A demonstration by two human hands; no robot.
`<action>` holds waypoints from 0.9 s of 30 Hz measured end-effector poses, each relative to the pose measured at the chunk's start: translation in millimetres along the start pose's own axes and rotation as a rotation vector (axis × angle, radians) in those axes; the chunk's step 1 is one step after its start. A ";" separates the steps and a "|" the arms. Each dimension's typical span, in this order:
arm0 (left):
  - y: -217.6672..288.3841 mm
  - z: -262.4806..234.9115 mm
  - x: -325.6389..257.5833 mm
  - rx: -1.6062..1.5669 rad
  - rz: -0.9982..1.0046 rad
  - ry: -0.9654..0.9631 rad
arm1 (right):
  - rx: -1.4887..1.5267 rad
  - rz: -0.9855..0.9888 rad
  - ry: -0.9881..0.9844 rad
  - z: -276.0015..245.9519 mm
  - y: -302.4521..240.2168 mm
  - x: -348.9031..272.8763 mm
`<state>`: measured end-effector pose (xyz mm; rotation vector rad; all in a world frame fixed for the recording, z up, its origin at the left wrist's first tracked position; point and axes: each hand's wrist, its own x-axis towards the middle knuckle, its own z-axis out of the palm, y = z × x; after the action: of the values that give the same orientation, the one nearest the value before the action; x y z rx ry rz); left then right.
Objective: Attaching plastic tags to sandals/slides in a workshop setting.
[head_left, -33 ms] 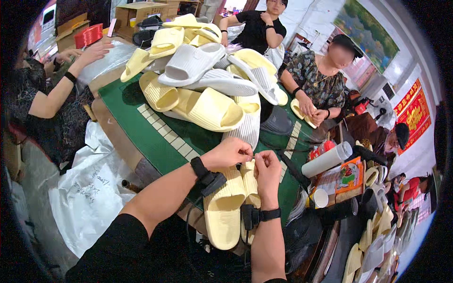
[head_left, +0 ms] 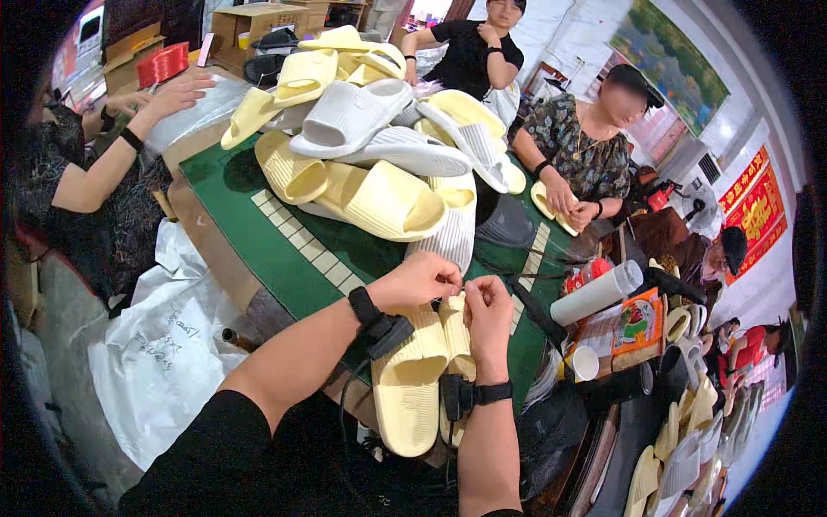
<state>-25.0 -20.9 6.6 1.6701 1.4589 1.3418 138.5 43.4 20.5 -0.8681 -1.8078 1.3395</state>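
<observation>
A pair of pale yellow slides lies at the table's near edge: the left slide point(head_left: 408, 379) shows almost whole, while my right hand and wrist partly cover the other slide point(head_left: 457, 338). Above their toe ends, my left hand point(head_left: 424, 280) is closed in a pinch. Close beside it, with a small gap, my right hand point(head_left: 488, 312) pinches with thumb and forefinger. Whatever is between the fingertips is too small to make out. Beyond my hands rises a heap of yellow slides point(head_left: 379, 202) and grey slides point(head_left: 357, 116).
The green table mat point(head_left: 228, 211) carries pale tile strips. At right stand a white cylinder point(head_left: 596, 291), a paper cup point(head_left: 586, 362) and more slides point(head_left: 680, 461). A white sack point(head_left: 164, 370) lies at left. Across the table a person point(head_left: 577, 146) handles a yellow slide; another person's arm point(head_left: 108, 168) reaches in at left.
</observation>
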 end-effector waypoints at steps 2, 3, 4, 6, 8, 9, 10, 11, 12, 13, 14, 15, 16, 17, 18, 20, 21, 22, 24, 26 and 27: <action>-0.9 0.0 2.0 -0.013 0.009 0.021 | 0.015 0.007 -0.013 0.8 -0.4 1.5; -0.4 0.2 3.7 -0.026 0.016 0.033 | 0.030 -0.017 -0.001 0.3 1.1 3.3; -0.2 0.2 5.0 -0.027 0.020 0.033 | 0.045 -0.041 0.011 -0.4 1.7 4.6; 1.9 -0.3 3.8 -0.048 0.014 0.035 | 0.045 -0.025 0.029 -1.2 1.1 4.7; -0.8 -1.0 3.9 -0.040 0.031 0.039 | 0.045 -0.009 0.046 -0.1 0.9 5.1; -1.9 -1.9 3.4 -0.031 0.050 0.043 | 0.050 -0.004 0.029 1.4 0.7 5.6; -2.9 -2.4 2.5 -0.030 0.047 0.045 | 0.054 0.002 0.013 2.5 0.9 5.6; -2.4 -1.4 3.3 -0.044 -0.011 0.026 | 0.053 0.003 0.016 1.0 3.5 6.3; -1.9 -0.5 4.2 -0.058 -0.068 0.007 | -0.002 -0.036 -0.002 -0.9 8.4 8.0; -1.1 0.2 5.5 -0.059 -0.067 0.004 | -0.058 -0.076 -0.019 -2.7 10.8 8.8; -1.7 0.1 5.8 -0.048 -0.059 0.003 | -0.058 -0.074 -0.019 -2.2 11.1 8.6; -2.1 -0.2 6.5 -0.037 -0.050 0.003 | -0.059 -0.085 -0.019 -1.7 10.5 8.8; -2.2 -0.9 7.9 -0.038 -0.050 0.001 | -0.061 -0.096 -0.018 -1.7 9.1 9.3; -2.9 -1.4 7.9 -0.033 -0.061 -0.009 | -0.060 -0.094 -0.018 -1.1 8.1 9.0; -3.0 -1.8 8.1 -0.029 -0.071 -0.020 | -0.024 -0.073 0.011 -0.7 5.8 9.1; -4.0 -2.5 7.9 -0.008 -0.045 -0.010 | 0.014 -0.052 0.036 0.5 1.4 7.9; -4.5 -3.7 7.3 0.014 -0.019 0.001 | 0.053 -0.036 0.056 1.6 -1.2 7.4; -4.3 -4.8 6.5 0.019 -0.021 0.008 | 0.093 -0.022 0.074 3.1 -3.2 8.5; -1.0 -8.9 4.1 -0.034 -0.052 0.001 | 0.057 -0.038 0.049 4.9 -2.5 8.9; 0.1 -3.2 6.0 0.030 0.016 0.012 | 0.001 -0.063 0.020 0.1 1.6 8.0; 1.7 -1.9 5.9 -0.002 0.039 0.007 | -0.010 -0.073 -0.003 -0.7 5.1 8.4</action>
<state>-26.6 -16.1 10.7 1.7022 1.4358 1.3711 135.1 52.0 16.9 -0.7986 -1.8323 1.2873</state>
